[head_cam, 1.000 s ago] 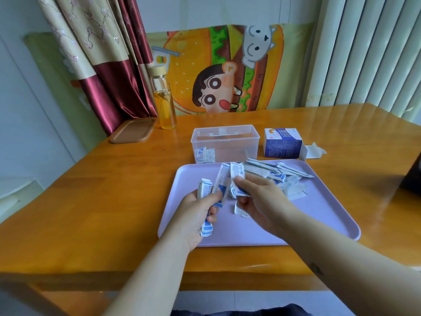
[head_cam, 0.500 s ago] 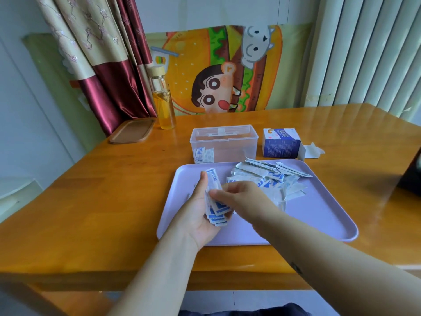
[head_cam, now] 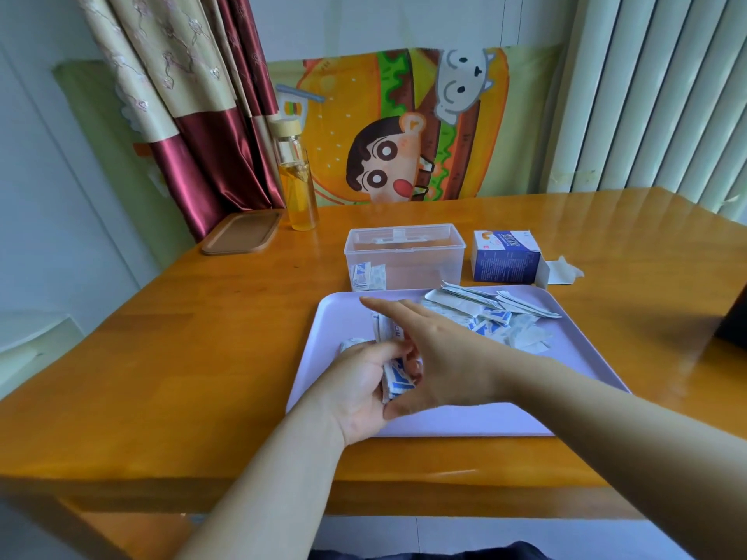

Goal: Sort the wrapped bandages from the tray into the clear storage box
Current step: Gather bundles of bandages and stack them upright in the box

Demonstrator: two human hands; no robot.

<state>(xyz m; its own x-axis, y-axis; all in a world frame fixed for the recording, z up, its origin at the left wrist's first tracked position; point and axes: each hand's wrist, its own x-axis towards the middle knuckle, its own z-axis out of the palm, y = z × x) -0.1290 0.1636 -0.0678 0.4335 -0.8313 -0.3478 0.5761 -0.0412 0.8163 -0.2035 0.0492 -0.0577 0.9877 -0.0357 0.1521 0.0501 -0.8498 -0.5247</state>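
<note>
A lilac tray [head_cam: 465,422] lies on the wooden table. A loose heap of white and blue wrapped bandages [head_cam: 491,317] covers its far right part. My left hand [head_cam: 359,386] is over the tray's near left, closed around a small stack of wrapped bandages [head_cam: 394,377]. My right hand [head_cam: 436,357] lies flat across that stack, fingers stretched out to the left, pressing on it. Behind the tray stands the clear storage box [head_cam: 420,256], lid off, with a few wrapped bandages [head_cam: 366,276] leaning in its left corner.
A blue and white bandage carton [head_cam: 505,258] with an opened flap stands right of the box. A glass bottle of yellow liquid [head_cam: 296,179] and a brown lid [head_cam: 242,232] are at the back left. A dark object [head_cam: 733,317] sits at the right edge.
My right hand brought bandages from the heap to my left hand, then flattened over the stack. The left hand's stack has grown and sits lower in the palm.
</note>
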